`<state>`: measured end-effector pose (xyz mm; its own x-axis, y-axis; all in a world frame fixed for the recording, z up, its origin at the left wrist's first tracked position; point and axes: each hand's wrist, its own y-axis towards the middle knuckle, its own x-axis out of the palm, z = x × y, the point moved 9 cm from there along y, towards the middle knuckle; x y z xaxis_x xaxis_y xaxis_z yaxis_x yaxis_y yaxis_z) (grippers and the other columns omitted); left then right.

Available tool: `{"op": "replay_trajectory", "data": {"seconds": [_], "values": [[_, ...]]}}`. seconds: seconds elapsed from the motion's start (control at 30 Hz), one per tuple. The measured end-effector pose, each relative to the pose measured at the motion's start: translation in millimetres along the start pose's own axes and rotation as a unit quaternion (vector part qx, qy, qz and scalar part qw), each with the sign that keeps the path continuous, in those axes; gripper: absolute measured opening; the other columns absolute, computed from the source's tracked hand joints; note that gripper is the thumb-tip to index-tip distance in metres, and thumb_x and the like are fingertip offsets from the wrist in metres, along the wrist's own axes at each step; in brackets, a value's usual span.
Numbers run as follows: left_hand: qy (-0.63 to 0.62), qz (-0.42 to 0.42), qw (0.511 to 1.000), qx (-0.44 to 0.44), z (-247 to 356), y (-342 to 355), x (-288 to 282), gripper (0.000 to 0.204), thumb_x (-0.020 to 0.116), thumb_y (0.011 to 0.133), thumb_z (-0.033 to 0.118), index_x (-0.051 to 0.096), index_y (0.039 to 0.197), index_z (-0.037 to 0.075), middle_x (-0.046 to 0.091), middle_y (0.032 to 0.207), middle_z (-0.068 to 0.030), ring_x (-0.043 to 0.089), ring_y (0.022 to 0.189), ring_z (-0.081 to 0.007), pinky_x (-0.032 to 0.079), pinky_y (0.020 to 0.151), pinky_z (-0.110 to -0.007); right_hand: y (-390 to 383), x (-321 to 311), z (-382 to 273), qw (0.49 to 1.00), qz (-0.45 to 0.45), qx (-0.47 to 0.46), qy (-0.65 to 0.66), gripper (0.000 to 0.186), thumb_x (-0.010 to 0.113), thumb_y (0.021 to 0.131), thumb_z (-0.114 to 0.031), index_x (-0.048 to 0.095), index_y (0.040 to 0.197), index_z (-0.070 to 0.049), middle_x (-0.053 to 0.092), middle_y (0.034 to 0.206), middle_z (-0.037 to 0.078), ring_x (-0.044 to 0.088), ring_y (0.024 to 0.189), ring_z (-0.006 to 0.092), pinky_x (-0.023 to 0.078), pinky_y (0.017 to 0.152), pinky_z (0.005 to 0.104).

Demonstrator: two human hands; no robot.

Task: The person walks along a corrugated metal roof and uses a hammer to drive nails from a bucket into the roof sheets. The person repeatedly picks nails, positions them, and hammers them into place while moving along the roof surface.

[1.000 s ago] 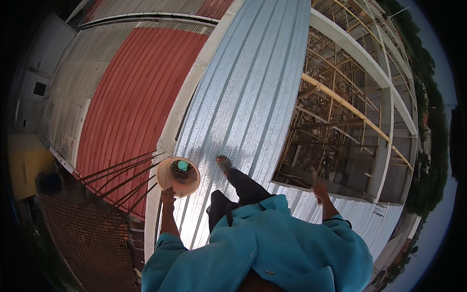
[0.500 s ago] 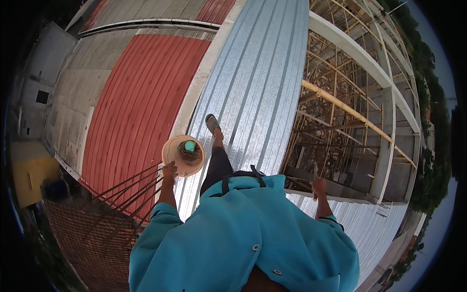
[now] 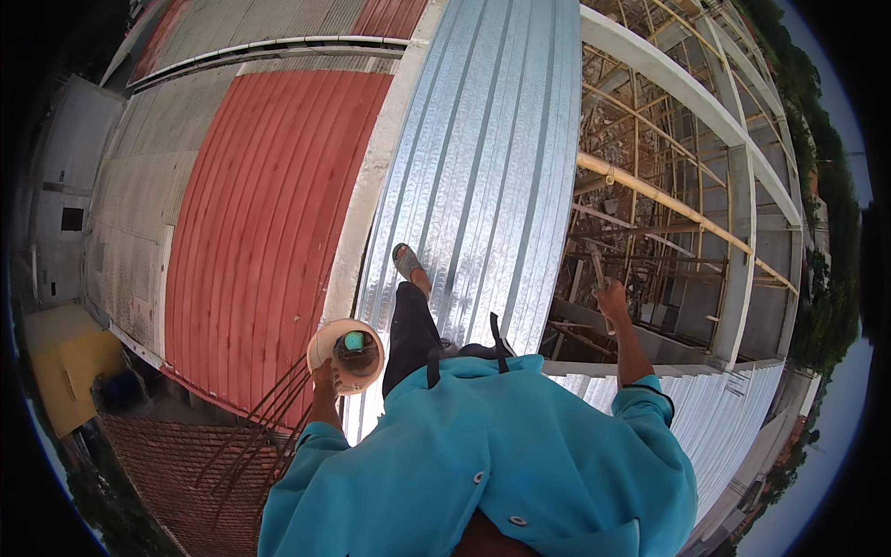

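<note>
Left hand (image 3: 323, 378) clasping bucket (image 3: 356, 382) by rim, right hand (image 3: 612, 302) extended forward, wrapped around slim tool (image 3: 596, 262)

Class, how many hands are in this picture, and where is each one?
2. The left hand grips the near left side of the peach-coloured bucket; the right hand is out to the right, holding a slim tool. No other hands show.

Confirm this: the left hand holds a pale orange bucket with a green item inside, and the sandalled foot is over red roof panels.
Wrong about the panels: the head view shows the sandalled foot over silver corrugated sheets. The left hand does hold the pale orange bucket with a green item inside.
</note>
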<state>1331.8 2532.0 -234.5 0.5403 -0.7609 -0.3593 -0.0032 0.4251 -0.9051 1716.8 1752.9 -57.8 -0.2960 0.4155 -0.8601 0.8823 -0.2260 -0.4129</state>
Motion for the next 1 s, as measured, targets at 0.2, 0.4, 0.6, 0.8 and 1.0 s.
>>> {"op": "replay_trajectory", "data": {"seconds": [0.2,0.4,0.6,0.8,1.0], "values": [[0.007,0.013,1.0,-0.005,67.0,3.6,-2.7,0.046,0.059,0.094,0.044,0.055,0.117,0.005,0.058,0.093,-0.0101,0.057,0.085,-0.0266,0.048,0.089,-0.053,78.2,-71.9,-67.8,0.998,0.027,0.047,0.044,0.043,0.064,0.077,-0.01,0.062,0.116,0.008,0.068,0.091,0.031,0.07,0.086,0.0392,0.054,0.073,0.0468],[-0.031,0.004,0.999,0.02,167.4,-35.3,5.4,0.046,0.058,0.095,0.042,0.053,0.12,0.004,0.055,0.088,-0.0094,0.055,0.084,-0.026,0.047,0.092,-0.054,64.4,-134.4,-107.7,0.997,0.025,0.042,0.053,0.04,0.068,0.081,-0.015,0.061,0.114,0.008,0.064,0.079,0.022,0.064,0.07,0.0302,0.05,0.06,0.0445],[-0.029,-0.001,0.998,0.047,272.9,-29.2,68.0,0.032,0.057,0.097,0.04,0.054,0.104,0.009,0.052,0.079,-0.0048,0.055,0.078,-0.0225,0.048,0.091,-0.051,59.3,-82.0,-84.0,0.995,0.012,0.061,0.076,0.04,0.069,0.079,-0.014,0.063,0.113,0.006,0.067,0.084,0.023,0.068,0.075,0.0333,0.054,0.066,0.0447],[-0.04,-0.046,0.992,0.111,361.7,-61.9,156.4,0.03,0.056,0.097,0.04,0.056,0.101,0.01,0.051,0.078,-0.0019,0.054,0.077,-0.0179,0.047,0.092,-0.049,88.7,-53.1,-58.8,0.975,-0.109,0.154,0.121,0.034,0.07,0.081,-0.016,0.063,0.105,0.007,0.065,0.074,0.021,0.066,0.063,0.0323,0.053,0.056,0.0475],[-0.054,0.015,0.988,0.142,415.8,-103.8,199.8,0.037,0.055,0.098,0.04,0.062,0.112,0.006,0.053,0.08,-0.0021,0.053,0.074,-0.0159,0.05,0.09,-0.044,163.0,-74.2,-45.0,0.981,-0.148,0.112,0.05,0.04,0.067,0.088,-0.019,0.06,0.118,0.007,0.062,0.072,0.018,0.061,0.06,0.0302,0.05,0.054,0.0509]]}}
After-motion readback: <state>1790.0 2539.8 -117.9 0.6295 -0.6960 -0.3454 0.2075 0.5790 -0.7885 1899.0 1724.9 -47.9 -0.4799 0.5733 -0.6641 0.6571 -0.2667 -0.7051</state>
